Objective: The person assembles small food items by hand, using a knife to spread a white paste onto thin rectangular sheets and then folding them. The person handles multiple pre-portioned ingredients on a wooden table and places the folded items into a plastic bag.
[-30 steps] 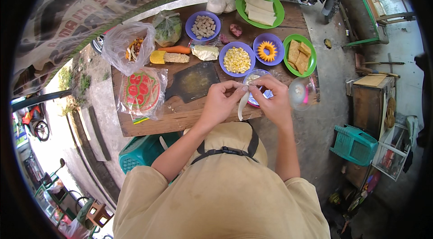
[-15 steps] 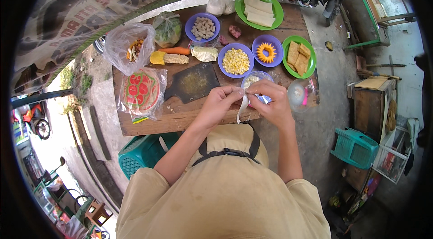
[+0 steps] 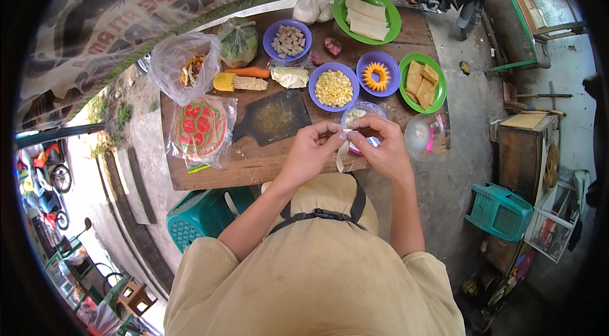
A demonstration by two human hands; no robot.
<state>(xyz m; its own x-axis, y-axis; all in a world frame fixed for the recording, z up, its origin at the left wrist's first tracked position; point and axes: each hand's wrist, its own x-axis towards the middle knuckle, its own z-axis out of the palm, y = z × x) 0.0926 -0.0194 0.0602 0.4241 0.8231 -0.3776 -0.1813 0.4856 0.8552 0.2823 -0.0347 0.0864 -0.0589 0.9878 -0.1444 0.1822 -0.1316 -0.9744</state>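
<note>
Over the near edge of the wooden table, my left hand and my right hand meet, fingertips pinched together. Between them is a thin, pale, limp strip whose loose end dangles below the fingers; its material I cannot make out. Just behind my fingers stands a small bowl with pale contents, partly hidden by my right hand. A black cutting board lies to the left of my left hand. To the right of my right hand sits a clear round plastic container.
Further back on the table are a corn bowl, a bowl of greyish cubes, a yellow scalloped ring, a corn cob, a carrot, a green plate and plastic bags. A teal stool stands below.
Both hands stay in nearly the same place, with small shifts of the fingers. The dangling strip has moved slightly to the right. The view has shifted a little.
</note>
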